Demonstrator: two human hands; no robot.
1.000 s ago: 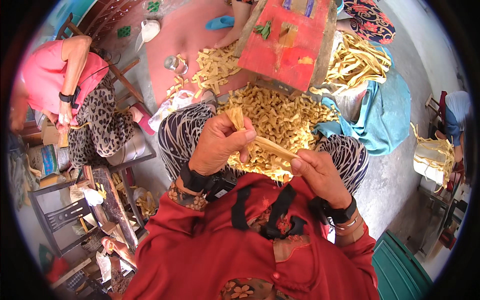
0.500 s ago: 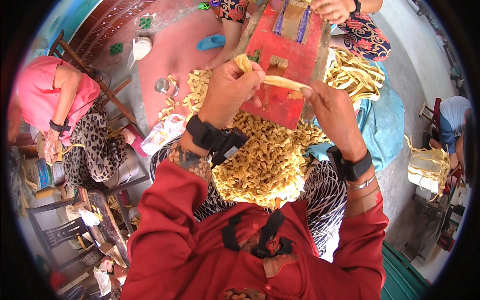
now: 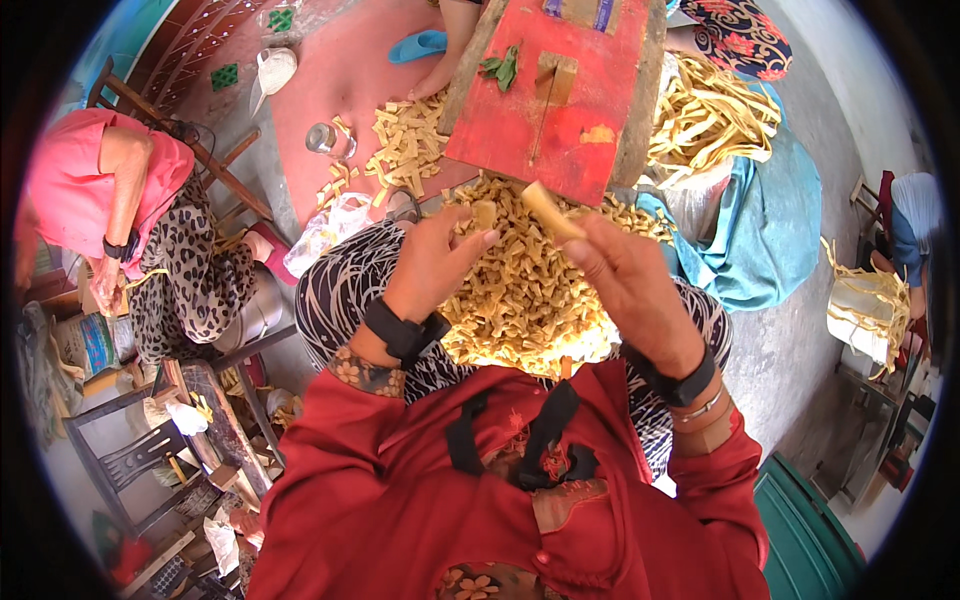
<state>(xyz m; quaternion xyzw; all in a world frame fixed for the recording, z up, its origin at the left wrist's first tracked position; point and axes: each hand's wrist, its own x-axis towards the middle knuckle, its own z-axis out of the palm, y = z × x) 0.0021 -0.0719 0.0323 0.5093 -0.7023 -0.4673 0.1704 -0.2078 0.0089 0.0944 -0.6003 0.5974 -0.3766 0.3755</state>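
Yellow strip — pinched in right fingers; left hand half-curled opposite — grip unclear.

Right hand: we pinch yellow strip above heap of yellow pieces. Our left hand, over heap's left side. Beyond heap, we see red desk; left, plastic bag; right, blue cloth.

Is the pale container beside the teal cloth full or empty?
Full, by its look: long yellow strips heap above the pale container, by the teal cloth. How deep they go inside, I cannot tell.
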